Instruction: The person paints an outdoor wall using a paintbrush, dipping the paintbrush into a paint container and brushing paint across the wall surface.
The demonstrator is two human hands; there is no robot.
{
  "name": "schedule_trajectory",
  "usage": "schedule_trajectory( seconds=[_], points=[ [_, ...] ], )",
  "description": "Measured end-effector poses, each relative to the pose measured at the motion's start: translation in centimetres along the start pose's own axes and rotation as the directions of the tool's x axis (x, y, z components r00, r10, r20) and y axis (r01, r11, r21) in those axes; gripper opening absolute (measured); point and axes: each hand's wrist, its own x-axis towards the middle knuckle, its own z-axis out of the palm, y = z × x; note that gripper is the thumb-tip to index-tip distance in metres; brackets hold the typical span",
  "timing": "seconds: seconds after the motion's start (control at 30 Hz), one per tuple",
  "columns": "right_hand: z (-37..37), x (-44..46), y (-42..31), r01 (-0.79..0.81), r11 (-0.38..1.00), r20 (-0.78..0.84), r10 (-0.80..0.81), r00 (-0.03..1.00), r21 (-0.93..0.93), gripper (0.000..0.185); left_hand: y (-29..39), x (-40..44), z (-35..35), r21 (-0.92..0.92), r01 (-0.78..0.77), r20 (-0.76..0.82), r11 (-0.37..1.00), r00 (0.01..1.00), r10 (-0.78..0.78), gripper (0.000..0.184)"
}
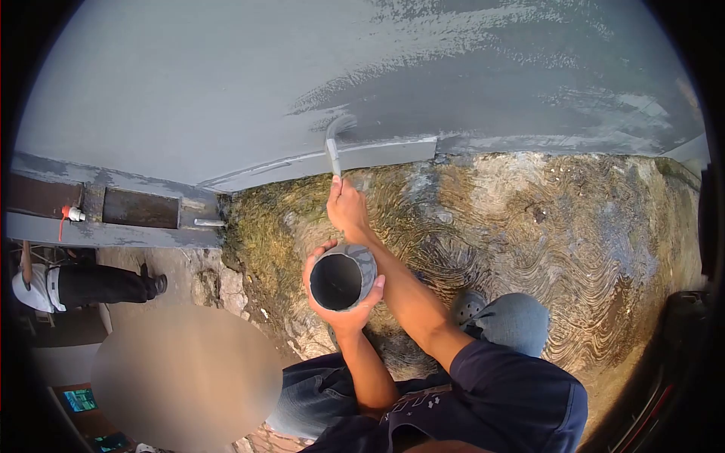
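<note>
A person's left hand (343, 318) grips a grey-smeared cup (340, 281), open rim up, above a rough, swirl-marked floor (529, 234) that spreads wide to the right. Just beyond, the right hand (348, 208) holds a brush (334, 151), bristles against the grey-painted wall (302, 75), near its bottom edge.

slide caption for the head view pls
Right hand holding a brush against the gray wall, left hand gripping a cup.
</note>
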Motion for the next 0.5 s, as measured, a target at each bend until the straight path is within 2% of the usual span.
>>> schedule_trajectory(
  seconds=[0.03,0.07,0.1,0.17,0.2,0.23,0.3,0.33,0.37,0.43,0.5],
  points=[
    [0.9,0.1,0.3,0.046,0.998,0.107,-0.041,0.993,-0.05,0.041,0.2,0.0,-0.3,0.012,-0.03,0.043,0.999,0.999,0.03,0.096],
    [1.6,0.0,1.0,0.097,0.99,0.219,-0.073,0.973,-0.1,0.041,0.2,0.0,-0.3,-0.024,-0.034,0.02,0.999,0.999,0.034,0.098],
    [1.8,0.0,2.1,0.095,0.989,0.226,-0.068,0.972,-0.113,0.041,0.4,-0.2,-0.6,-0.027,-0.022,0.011,0.999,1.0,0.022,0.098],
    [0.6,1.6,4.0,0.159,0.976,0.121,-0.142,0.982,-0.15,0.039,0.6,0.4,-0.8,-0.037,-0.006,0.045,0.999,0.999,0.008,0.098],
    [-1.4,2.3,4.5,0.144,0.973,0.067,-0.134,0.989,-0.181,0.038,0.3,0.5,-0.8,-0.141,0.007,0.03,0.99,1.0,-0.002,0.097],
    [-3.7,2.9,5.2,0.125,0.968,0.01,-0.126,0.992,-0.215,0.038,0.0,0.6,-1.0,-0.165,0.014,0.035,0.986,0.999,-0.008,0.097],
    [-7.9,4.3,7.0,0.185,0.935,-0.171,-0.244,0.955,-0.304,0.036,-0.4,0.6,-1.5,-0.117,0.03,0.06,0.993,0.998,-0.023,0.095],
    [-9.9,4.8,7.7,0.153,0.93,-0.267,-0.249,0.931,-0.335,0.036,-0.6,0.6,-1.8,-0.143,0.045,0.061,0.989,0.997,-0.036,0.095],
    [-11.9,5.7,8.0,0.129,0.924,-0.358,-0.264,0.896,-0.36,0.036,-0.9,0.8,-2.1,-0.13,0.037,0.083,0.991,0.996,-0.027,0.094],
    [-15.4,7.4,9.0,0.115,0.932,-0.572,-0.305,0.762,-0.344,0.037,-1.4,0.9,-2.7,-0.125,0.041,0.091,0.991,0.995,-0.03,0.093],
    [-17.7,8.9,9.8,0.041,0.945,-0.704,-0.27,0.657,-0.323,0.038,-1.8,1.2,-3.4,-0.101,0.014,0.108,0.995,0.994,-0.003,0.093]
  ],
)
